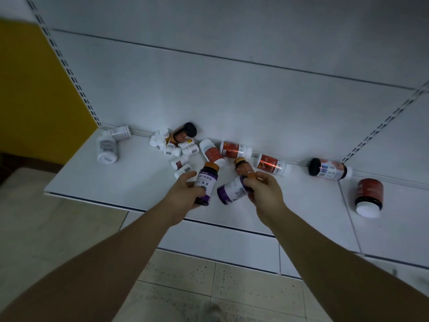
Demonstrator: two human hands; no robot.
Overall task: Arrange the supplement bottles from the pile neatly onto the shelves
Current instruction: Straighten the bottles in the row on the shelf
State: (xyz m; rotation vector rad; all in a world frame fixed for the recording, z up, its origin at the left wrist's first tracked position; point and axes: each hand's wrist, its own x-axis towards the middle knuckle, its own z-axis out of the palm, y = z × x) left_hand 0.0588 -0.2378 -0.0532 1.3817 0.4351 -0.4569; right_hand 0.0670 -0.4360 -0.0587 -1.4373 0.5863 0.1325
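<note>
On the white metal shelf [139, 180], nearly all bottles lie tipped over & scattered. None stands in a row yet, so the task looks barely begun. The left hand [185, 194] has its grip wrapped round a purple bottle w/ orange cap [207, 182] near the shelf's front edge. The right hand [267, 194] clasps a second purple bottle [232, 192], tilted, at its cap end. Left to sort: small white bottles [171, 145] at the back, red-labelled white bottles [234, 149] along the wall, and a red jar w/ white lid [369, 196] far right.

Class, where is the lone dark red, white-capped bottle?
Head view: the dark red bottle lies far right on the shelf, beside the rightmost black-capped bottle.
</note>
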